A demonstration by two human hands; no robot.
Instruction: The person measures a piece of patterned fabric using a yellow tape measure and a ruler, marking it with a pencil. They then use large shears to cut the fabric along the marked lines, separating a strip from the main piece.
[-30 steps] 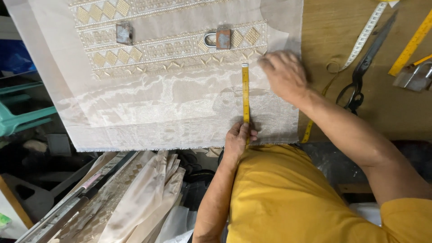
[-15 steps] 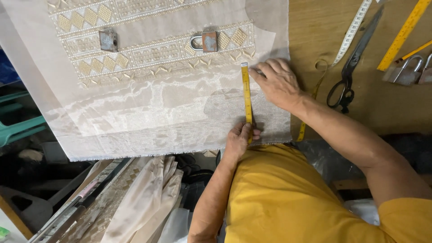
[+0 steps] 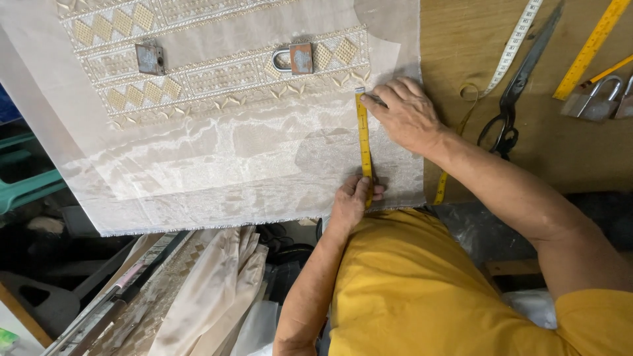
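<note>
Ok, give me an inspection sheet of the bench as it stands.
Surface: wooden table, bare at the right.
Job's things: beige fabric spread flat; yellow tape laid across it.
Clutter: two padlocks on the fabric; scissors, white tape, yellow ruler on the wood.
Grippers: left hand pins the tape's near end; right hand holds its far end.
Cables: nothing seen.
Surroundings: folded cloth below the table edge.

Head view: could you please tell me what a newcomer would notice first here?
First, the yellow tape measure stretched across the pale cloth, pinned by the left hand at the near edge and the right hand at the far end. Next, two padlocks resting on the cloth's patterned band, and black scissors on the wooden table to the right.
</note>
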